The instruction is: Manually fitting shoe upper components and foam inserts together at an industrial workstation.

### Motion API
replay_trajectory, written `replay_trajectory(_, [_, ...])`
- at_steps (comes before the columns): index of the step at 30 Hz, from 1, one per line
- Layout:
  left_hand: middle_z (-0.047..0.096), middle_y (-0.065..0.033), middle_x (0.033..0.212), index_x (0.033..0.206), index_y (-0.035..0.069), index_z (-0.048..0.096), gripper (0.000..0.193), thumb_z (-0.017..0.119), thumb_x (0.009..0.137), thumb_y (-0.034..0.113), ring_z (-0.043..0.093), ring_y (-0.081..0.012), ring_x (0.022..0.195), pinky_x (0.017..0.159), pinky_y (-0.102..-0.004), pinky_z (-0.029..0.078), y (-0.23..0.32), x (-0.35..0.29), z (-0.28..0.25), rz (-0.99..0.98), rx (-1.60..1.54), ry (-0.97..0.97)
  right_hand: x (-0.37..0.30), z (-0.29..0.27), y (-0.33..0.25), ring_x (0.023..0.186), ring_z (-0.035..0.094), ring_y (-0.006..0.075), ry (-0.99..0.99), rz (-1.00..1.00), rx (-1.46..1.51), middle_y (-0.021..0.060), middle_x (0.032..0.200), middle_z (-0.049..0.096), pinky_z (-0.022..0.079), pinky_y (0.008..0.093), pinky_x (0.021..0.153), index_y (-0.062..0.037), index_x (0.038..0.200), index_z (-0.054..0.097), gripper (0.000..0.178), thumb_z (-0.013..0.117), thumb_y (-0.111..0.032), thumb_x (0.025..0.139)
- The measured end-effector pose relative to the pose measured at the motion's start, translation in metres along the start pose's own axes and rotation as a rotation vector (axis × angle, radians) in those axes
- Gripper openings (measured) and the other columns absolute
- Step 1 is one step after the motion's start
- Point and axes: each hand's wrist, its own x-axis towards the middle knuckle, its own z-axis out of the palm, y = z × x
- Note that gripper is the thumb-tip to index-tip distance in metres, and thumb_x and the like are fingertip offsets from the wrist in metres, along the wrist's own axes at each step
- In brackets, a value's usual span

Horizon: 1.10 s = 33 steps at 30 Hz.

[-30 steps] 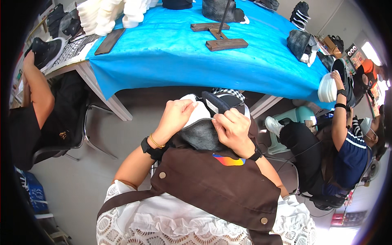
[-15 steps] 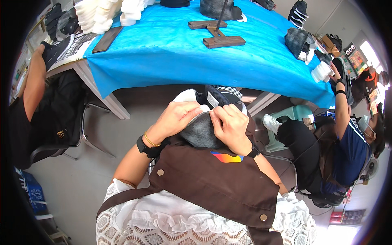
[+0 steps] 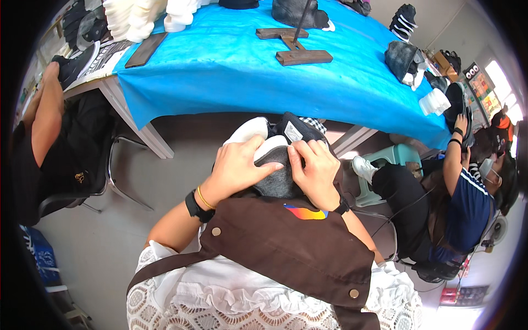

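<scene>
On my lap, against the brown apron (image 3: 286, 242), sits a dark grey, washed-looking cap (image 3: 274, 181). A smooth white liner piece (image 3: 270, 145) shows along its edge. My left hand (image 3: 235, 166) holds the cap's left side, its thumb laid across the grey cloth and its fingers by the white piece. With thumb and bent fingers, my right hand (image 3: 316, 169) pinches the right edge of the cap. Just beyond are another rounded white piece (image 3: 248, 130) and a black mesh part (image 3: 303, 128) with a pale label. The cap's underside is hidden.
A table with a blue cover (image 3: 220, 82) stands ahead, holding a wooden stand base (image 3: 304, 57), a dark bar (image 3: 146, 50), white liner stacks (image 3: 129, 19) and grey caps (image 3: 404, 59). Co-workers sit at left (image 3: 47, 110) and right (image 3: 465, 203), near a green stool (image 3: 393, 159).
My left hand has shifted slightly, its thumb now stretched over the grey cloth. More of the white liner shows between my hands. The right co-worker now lifts a dark cap-like piece.
</scene>
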Motion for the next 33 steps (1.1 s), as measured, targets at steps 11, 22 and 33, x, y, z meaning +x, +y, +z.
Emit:
replay_trajectory(11, [0.060,-0.0098,0.061,0.092,0.004,0.068,0.035,0.082,0.074,0.030,0.059,-0.0310,0.054,0.052,-0.0417,0.046,-0.008,0.001,0.004,0.342,0.073,0.171,0.035,-0.047,0.003,0.074,0.066,0.0292,0.250,-0.031,0.022,0.0110,0.085,0.069,0.053,0.0396,0.070,-0.0025,0.099,0.071,0.014,0.063,-0.007,0.088])
replay_trajectory(22, [0.068,-0.0185,0.096,0.111,0.002,0.066,0.032,0.074,0.084,0.017,0.065,-0.0346,0.078,0.070,-0.0402,0.054,-0.046,-0.040,0.023,0.366,0.010,0.024,0.038,-0.043,-0.017,0.075,0.064,0.0392,-0.683,-0.116,0.286,0.0171,0.075,0.064,0.049,0.0487,0.062,-0.0029,0.095,0.059,0.035,0.069,-0.033,0.082])
replay_trajectory(33, [0.063,-0.0232,0.106,0.120,0.001,0.062,0.045,0.071,0.084,0.026,0.060,-0.0412,0.103,0.085,-0.0476,0.048,-0.019,-0.042,-0.026,0.373,0.095,-0.089,0.000,-0.027,-0.041,0.074,0.065,0.0375,-0.196,-0.145,0.475,0.0193,0.077,0.068,0.051,0.0433,0.066,-0.0068,0.081,0.070,0.045,0.066,-0.051,0.087])
